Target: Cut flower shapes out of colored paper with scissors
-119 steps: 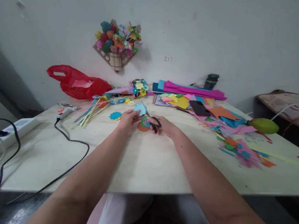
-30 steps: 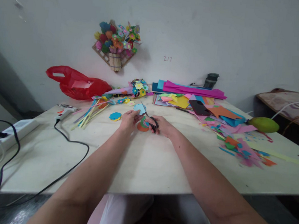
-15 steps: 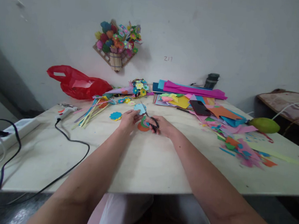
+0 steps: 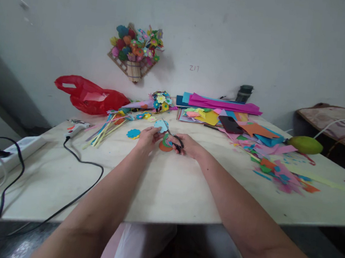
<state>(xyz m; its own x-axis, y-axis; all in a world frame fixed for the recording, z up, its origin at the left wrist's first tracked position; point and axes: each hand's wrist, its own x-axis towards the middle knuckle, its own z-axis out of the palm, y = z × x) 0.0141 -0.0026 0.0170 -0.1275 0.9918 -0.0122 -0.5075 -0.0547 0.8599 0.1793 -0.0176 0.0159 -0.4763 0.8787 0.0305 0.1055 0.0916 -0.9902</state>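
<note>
Near the middle of the table, my left hand pinches a light blue paper piece with a scalloped edge. My right hand is closed round black-handled scissors, whose blades point up and left to the paper's right side. Below the hands lie an orange paper disc and a green one, partly covered. Left of my left hand rests a blue scalloped paper flower with yellow under it.
A white table holds a red bag, paper strips, a glue gun with a black cable, stacked coloured sheets, a dark phone, paper scraps and a green fruit-like object.
</note>
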